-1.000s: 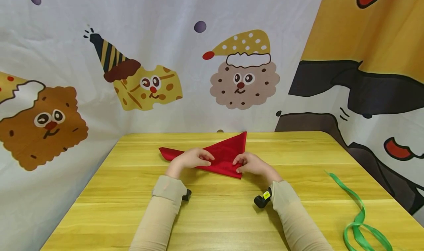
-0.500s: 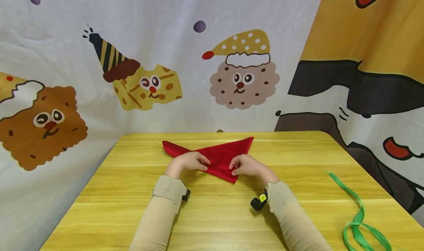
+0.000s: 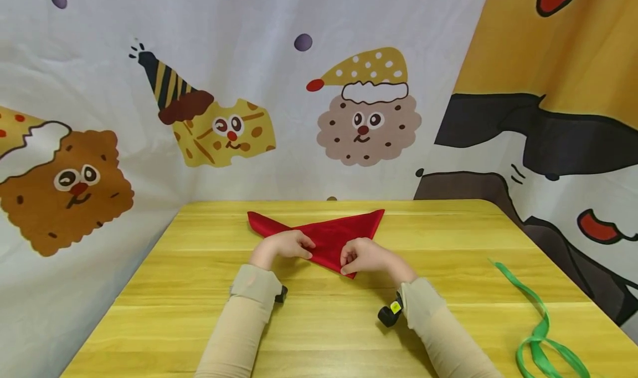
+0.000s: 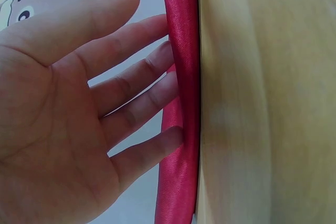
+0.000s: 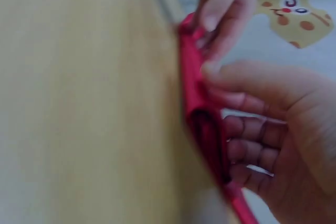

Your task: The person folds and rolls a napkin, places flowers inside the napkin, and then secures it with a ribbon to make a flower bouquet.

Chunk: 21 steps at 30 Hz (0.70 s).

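Note:
A folded red cloth (image 3: 334, 236), slightly shiny, lies on the wooden table with two pointed ends spread towards the back. At its left part rests my left hand (image 3: 289, 245); its fingers (image 4: 142, 98) are loosely extended, with the tips against the cloth (image 4: 181, 87) in the left wrist view. My right hand (image 3: 366, 256) is at the cloth's near right corner, fingers curled and thumb close to the index finger. In the right wrist view, the thumb (image 5: 247, 74) and index tip of that hand pinch at the cloth's folded edge (image 5: 194, 85), where a fold gapes beneath.
A green ribbon (image 3: 540, 331) lies in loose curls on the right side of the wooden table (image 3: 319, 333). Behind the table hangs a white curtain (image 3: 294, 178) with printed cartoon snacks. Each wrist carries a small black camera.
The cloth has turned, its right point moving right and its near corner coming closer to me. My right hand has shifted left and nearer to that corner, curling its fingers. My left hand barely moved.

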Each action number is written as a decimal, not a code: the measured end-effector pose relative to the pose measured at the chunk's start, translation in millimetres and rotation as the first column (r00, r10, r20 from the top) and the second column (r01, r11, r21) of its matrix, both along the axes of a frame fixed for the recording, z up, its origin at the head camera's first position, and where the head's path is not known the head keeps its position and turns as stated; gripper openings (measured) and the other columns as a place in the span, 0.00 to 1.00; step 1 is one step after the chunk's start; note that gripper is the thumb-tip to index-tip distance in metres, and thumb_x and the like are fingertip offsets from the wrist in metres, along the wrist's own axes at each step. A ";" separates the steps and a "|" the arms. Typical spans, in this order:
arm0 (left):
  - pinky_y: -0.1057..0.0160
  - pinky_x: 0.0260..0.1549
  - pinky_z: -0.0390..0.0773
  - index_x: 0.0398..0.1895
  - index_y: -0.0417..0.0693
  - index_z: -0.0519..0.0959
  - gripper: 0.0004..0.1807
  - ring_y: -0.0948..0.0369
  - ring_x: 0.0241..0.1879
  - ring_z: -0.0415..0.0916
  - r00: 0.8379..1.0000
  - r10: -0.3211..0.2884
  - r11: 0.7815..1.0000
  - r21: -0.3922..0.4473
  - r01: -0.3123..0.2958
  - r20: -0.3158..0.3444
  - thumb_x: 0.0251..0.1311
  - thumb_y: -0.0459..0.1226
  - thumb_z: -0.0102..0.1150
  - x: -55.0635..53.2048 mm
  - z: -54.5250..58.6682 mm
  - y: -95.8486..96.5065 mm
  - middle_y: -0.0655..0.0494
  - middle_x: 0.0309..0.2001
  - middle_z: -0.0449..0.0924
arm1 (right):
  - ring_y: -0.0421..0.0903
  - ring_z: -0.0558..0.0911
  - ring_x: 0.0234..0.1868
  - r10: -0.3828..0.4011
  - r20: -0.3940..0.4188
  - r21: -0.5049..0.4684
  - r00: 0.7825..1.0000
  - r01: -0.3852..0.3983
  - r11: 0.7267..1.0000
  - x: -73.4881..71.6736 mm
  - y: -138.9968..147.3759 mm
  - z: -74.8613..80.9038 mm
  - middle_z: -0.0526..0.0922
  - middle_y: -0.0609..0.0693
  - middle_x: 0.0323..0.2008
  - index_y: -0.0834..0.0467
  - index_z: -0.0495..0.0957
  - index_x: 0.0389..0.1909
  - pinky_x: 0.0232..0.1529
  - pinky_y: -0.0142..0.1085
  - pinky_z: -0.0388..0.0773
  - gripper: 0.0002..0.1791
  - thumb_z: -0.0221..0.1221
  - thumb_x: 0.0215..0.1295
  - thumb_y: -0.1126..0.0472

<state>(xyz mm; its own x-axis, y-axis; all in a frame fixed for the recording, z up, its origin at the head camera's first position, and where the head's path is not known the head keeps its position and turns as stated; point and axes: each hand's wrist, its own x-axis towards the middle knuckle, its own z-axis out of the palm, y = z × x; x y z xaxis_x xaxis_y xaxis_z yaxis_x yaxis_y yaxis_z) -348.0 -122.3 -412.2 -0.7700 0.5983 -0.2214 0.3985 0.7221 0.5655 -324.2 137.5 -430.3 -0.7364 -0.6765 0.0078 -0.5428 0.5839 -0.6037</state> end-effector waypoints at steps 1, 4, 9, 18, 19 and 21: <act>0.54 0.59 0.67 0.59 0.42 0.78 0.21 0.52 0.61 0.68 1.000 -0.002 1.000 0.003 0.002 0.002 0.64 0.39 0.61 0.1 -0.5 0.3 0.50 0.59 0.75 | 0.37 0.74 0.25 0.002 0.019 -0.007 1.000 -0.002 1.000 0.7 1.9 -2.3 0.77 0.40 0.21 0.51 0.80 0.25 0.30 0.32 0.72 0.08 0.72 0.52 0.58; 0.54 0.60 0.67 0.58 0.42 0.78 0.21 0.51 0.62 0.68 1.000 0.002 1.000 0.006 -0.002 -0.003 0.63 0.38 0.61 0.9 -1.4 0.3 0.50 0.59 0.75 | 0.38 0.73 0.28 0.035 0.037 -0.046 0.999 -0.033 0.998 0.2 8.0 -12.7 0.76 0.41 0.24 0.52 0.79 0.28 0.32 0.32 0.71 0.12 0.74 0.49 0.55; 0.54 0.59 0.68 0.58 0.42 0.78 0.20 0.51 0.61 0.68 1.000 0.013 1.000 0.004 -0.013 -0.005 0.63 0.38 0.61 2.8 -1.9 -0.3 0.50 0.59 0.74 | 0.39 0.70 0.31 0.088 0.005 -0.084 0.996 -0.087 0.993 -1.7 13.6 -24.8 0.72 0.45 0.28 0.53 0.78 0.30 0.35 0.32 0.70 0.19 0.77 0.43 0.51; 0.52 0.59 0.67 0.59 0.42 0.78 0.20 0.50 0.60 0.69 1.000 0.012 1.000 0.004 -0.012 -0.001 0.64 0.37 0.61 3.2 -0.6 0.7 0.49 0.60 0.73 | 0.40 0.70 0.32 0.104 0.007 -0.065 0.995 -0.103 0.993 0.6 12.4 -20.3 0.70 0.45 0.29 0.55 0.74 0.28 0.36 0.32 0.69 0.20 0.77 0.42 0.57; 0.53 0.59 0.67 0.59 0.43 0.78 0.20 0.50 0.60 0.69 1.000 0.011 1.000 0.007 -0.011 0.000 0.64 0.37 0.61 3.4 -0.4 1.4 0.50 0.60 0.73 | 0.40 0.70 0.32 0.101 0.004 -0.069 0.995 -0.100 0.993 1.1 13.0 -20.2 0.70 0.45 0.28 0.55 0.74 0.28 0.36 0.32 0.69 0.19 0.77 0.43 0.58; 0.53 0.58 0.68 0.59 0.45 0.78 0.20 0.51 0.59 0.69 1.000 0.003 1.000 0.018 -0.003 0.007 0.63 0.36 0.61 3.4 0.2 3.6 0.51 0.60 0.73 | 0.40 0.69 0.32 0.086 0.000 -0.079 0.996 -0.086 0.993 2.2 14.8 -20.6 0.70 0.45 0.28 0.55 0.74 0.28 0.36 0.33 0.68 0.17 0.75 0.45 0.60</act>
